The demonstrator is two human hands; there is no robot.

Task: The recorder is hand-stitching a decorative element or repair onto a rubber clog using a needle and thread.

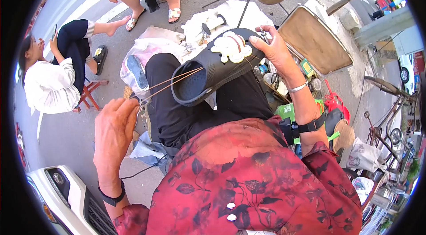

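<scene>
A black rubber clog (217, 73) with a white and yellow charm (233, 46) on its top lies across my knees, heel opening toward the left. My right hand (275, 53) is closed at the toe end, thumb on the clog's upper; a small metal piece shows between thumb and fingers, its kind unclear. Two strands of tan thread (173, 82) run taut from inside the heel opening to my left hand (116, 124). Its fingers are pinched on the thread, well apart from the clog. Where the thread passes inside the clog is hidden.
Beyond my knees lie a white cloth with a spool (214, 24) and a plastic bag with a blue shoe (136, 72). A brown-topped stool (310, 40) and a box of small supplies stand right. Two people sit at the left and far side. A white car (66, 195) is near left.
</scene>
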